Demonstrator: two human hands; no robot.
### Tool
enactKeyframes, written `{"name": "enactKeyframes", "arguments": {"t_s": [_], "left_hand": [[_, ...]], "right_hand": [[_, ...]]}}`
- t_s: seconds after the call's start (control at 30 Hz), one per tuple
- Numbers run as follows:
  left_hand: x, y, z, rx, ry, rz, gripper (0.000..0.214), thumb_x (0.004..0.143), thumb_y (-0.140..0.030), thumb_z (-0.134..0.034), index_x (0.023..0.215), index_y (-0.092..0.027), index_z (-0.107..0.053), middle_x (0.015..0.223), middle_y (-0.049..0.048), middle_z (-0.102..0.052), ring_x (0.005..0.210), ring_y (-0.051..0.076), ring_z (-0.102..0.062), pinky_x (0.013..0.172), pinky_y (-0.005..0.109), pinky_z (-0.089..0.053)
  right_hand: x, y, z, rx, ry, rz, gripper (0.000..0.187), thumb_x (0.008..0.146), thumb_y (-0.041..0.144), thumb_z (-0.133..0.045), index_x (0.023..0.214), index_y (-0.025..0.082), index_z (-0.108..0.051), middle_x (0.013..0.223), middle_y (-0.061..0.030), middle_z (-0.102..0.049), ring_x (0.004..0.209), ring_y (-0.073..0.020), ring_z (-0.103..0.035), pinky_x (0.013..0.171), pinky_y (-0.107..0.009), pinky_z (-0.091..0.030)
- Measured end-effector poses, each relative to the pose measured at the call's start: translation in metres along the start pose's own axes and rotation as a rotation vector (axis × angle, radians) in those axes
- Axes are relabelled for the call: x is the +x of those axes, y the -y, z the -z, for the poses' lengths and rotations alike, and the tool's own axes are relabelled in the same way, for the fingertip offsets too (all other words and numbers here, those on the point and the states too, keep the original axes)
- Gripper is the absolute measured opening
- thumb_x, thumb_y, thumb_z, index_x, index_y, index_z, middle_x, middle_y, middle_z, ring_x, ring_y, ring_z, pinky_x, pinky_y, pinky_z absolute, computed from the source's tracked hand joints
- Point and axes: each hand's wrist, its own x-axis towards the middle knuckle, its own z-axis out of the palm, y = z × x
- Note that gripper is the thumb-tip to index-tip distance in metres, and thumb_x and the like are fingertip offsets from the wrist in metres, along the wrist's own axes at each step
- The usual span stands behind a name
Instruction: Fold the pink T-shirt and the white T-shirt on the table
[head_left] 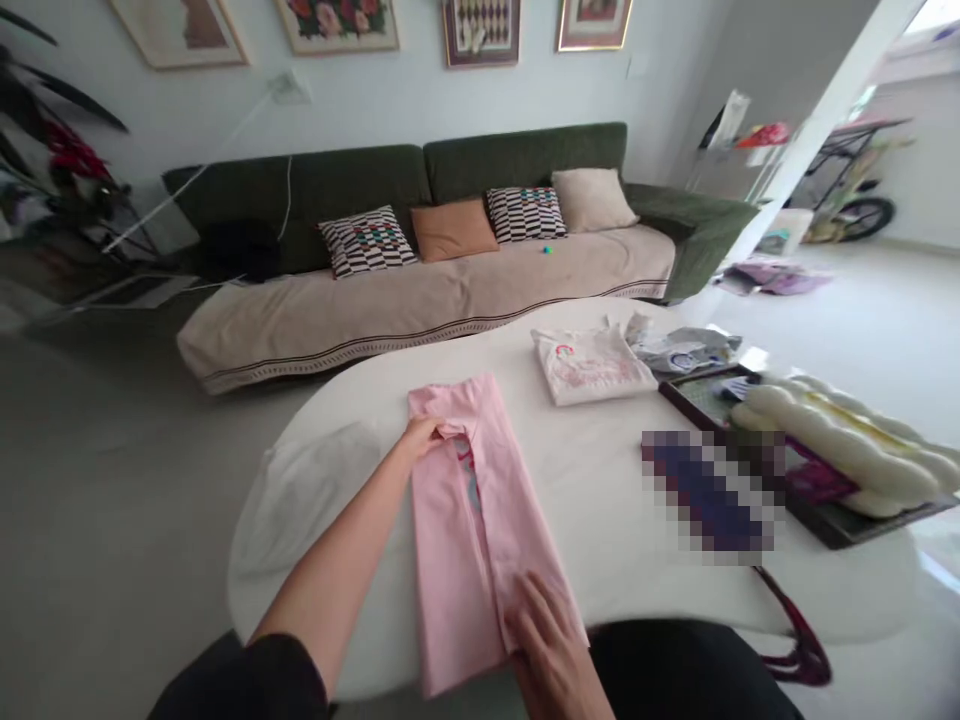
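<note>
A pink shirt [517, 500] lies lengthwise on the white table [607, 480], its two sides folded in toward the middle. Through the narrow gap between them, a bit of red and grey print shows. My left hand [425, 437] is closed on the fabric at the upper part of the shirt, near the top of the gap. Lower down, on the right-hand fold close to the near edge, my right hand [547, 630] rests with its fingers spread on the cloth. A folded white shirt [596, 365] with a pinkish print lies farther back to the right.
Clear plastic packaging [315, 490] lies left of the pink shirt; crumpled plastic bags [686, 350] sit at the back right. A dark tray [832, 530] holds a cream puffy item [847, 430]. Beside it is a blurred-out dark object [705, 495]. A green sofa [525, 155] stands behind the table.
</note>
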Motion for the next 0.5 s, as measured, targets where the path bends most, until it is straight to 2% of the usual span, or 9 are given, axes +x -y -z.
{"name": "enactKeyframes", "arguments": {"t_s": [0.1,0.17,0.27,0.37,0.43,0.5], "left_hand": [[-0.002,0.003,0.002,0.078,-0.018,-0.07,0.039,0.059,-0.004,-0.056,0.096,-0.015,-0.055,0.064,-0.0024,-0.058,0.053,0.01,-0.056,0.057,0.025,-0.05],[0.0,0.002,0.0,0.141,-0.034,-0.15,0.048,0.06,-0.001,-0.051,0.106,-0.018,-0.053,0.077,-0.0008,-0.062,0.063,0.009,-0.058,0.064,0.024,-0.049],[0.002,-0.001,0.001,0.27,-0.043,-0.255,0.048,0.061,0.0,-0.048,0.105,-0.017,-0.057,0.094,0.0027,-0.062,0.081,0.013,-0.059,0.077,0.024,-0.046],[-0.001,-0.001,0.007,0.417,-0.08,-0.294,0.043,0.06,-0.001,-0.051,0.101,-0.014,-0.06,0.104,0.008,-0.059,0.096,0.021,-0.054,0.088,0.032,-0.042],[-0.006,-0.001,0.008,0.49,-0.135,-0.315,0.043,0.062,-0.004,-0.053,0.103,-0.015,-0.06,0.117,0.0106,-0.052,0.109,0.025,-0.046,0.095,0.038,-0.035],[-0.01,-0.004,0.003,0.624,-0.166,-0.431,0.041,0.069,-0.01,-0.051,0.109,-0.017,-0.057,0.128,0.011,-0.042,0.119,0.027,-0.037,0.1,0.039,-0.028]], "right_hand": [[-0.004,-0.004,-0.002,-0.118,0.093,0.07,0.054,0.071,0.007,-0.04,0.124,0.016,-0.047,0.127,-0.0072,-0.048,0.121,-0.0227,-0.039,0.094,-0.035,-0.039],[-0.008,-0.007,-0.003,-0.164,0.123,0.092,0.059,0.073,0.006,-0.038,0.131,0.017,-0.039,0.128,-0.0049,-0.048,0.12,-0.0199,-0.041,0.094,-0.032,-0.039],[-0.013,-0.007,0.001,-0.189,0.143,0.089,0.055,0.078,0.01,-0.04,0.132,0.019,-0.038,0.127,-0.0052,-0.048,0.119,-0.0211,-0.042,0.093,-0.033,-0.041],[-0.011,-0.003,0.01,-0.175,0.21,0.129,0.048,0.081,0.026,-0.047,0.128,0.017,-0.044,0.126,-0.009,-0.049,0.117,-0.026,-0.044,0.088,-0.035,-0.046],[-0.005,-0.002,0.019,-0.139,0.258,0.155,0.047,0.081,0.034,-0.049,0.125,0.016,-0.048,0.126,-0.0108,-0.049,0.116,-0.0267,-0.045,0.086,-0.035,-0.048],[0.009,-0.006,0.027,-0.101,0.277,0.114,0.043,0.083,0.031,-0.046,0.124,0.016,-0.048,0.128,-0.0107,-0.047,0.118,-0.0242,-0.043,0.089,-0.034,-0.046]]}}
